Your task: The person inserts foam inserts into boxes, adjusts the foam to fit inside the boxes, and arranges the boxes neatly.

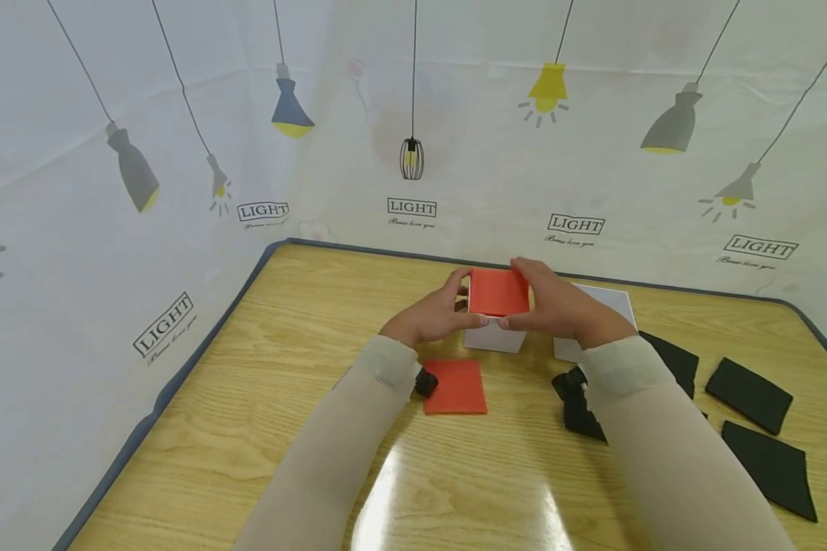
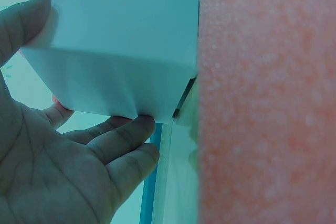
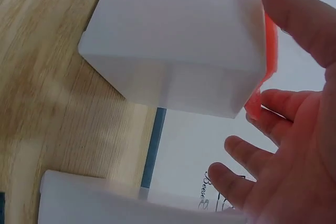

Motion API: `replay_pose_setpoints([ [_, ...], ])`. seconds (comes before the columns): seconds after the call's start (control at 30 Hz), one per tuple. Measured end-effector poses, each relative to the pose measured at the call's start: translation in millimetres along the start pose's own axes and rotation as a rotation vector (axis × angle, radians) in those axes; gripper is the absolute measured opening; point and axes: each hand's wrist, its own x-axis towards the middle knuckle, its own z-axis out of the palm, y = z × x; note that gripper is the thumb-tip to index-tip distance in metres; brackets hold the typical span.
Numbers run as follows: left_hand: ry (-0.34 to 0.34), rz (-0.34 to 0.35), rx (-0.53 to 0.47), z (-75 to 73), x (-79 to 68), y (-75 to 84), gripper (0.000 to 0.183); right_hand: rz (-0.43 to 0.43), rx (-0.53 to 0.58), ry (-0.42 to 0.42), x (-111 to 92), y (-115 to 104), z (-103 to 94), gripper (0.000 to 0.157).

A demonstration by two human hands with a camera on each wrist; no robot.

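Observation:
A small white box [image 1: 494,338] stands upright near the table's far side, with a red foam square [image 1: 499,292] over its top. My left hand [image 1: 430,314] holds the box at its left: the thumb lies on the front face near the rim, and the fingers rest along the side wall [image 2: 105,82]. From the right, my right hand [image 1: 558,306] has its thumb at the front top edge and its index finger at the far corner of the foam, which sticks out past the rim in the right wrist view. Its other fingers spread apart beside the box [image 3: 178,19].
Another red foam square [image 1: 455,386] lies in front of the box, beside the left wrist. A second white box [image 1: 609,302] stands behind the right hand. Several black foam pieces [image 1: 749,396] are scattered at the right. A lamp-printed cloth [image 1: 482,176] hangs behind the table.

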Motion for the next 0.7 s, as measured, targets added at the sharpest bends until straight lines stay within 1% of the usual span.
replay_pose_setpoints([
  [0.17, 0.008, 0.008, 0.004, 0.4, -0.6, 1.0, 0.095, -0.011, -0.04, 0.04, -5, 1, 3.2, 0.112],
  [0.3, 0.005, 0.033, 0.001, 0.7, 0.4, 0.0, 0.093, -0.064, -0.109, 0.085, -10, 2, 9.4, 0.112],
  [0.4, -0.001, 0.042, -0.006, 0.6, 1.1, -1.1, 0.093, -0.118, -0.167, 0.103, -14, 0, 13.3, 0.108],
  [0.57, -0.004, 0.032, -0.015, 0.3, 0.8, -1.9, 0.095, -0.208, -0.259, 0.078, -25, -8, 16.1, 0.095],
  [0.7, -0.005, 0.023, -0.02, 0.1, -0.6, -2.1, 0.097, -0.246, -0.335, 0.051, -32, -15, 18.2, 0.089],
])
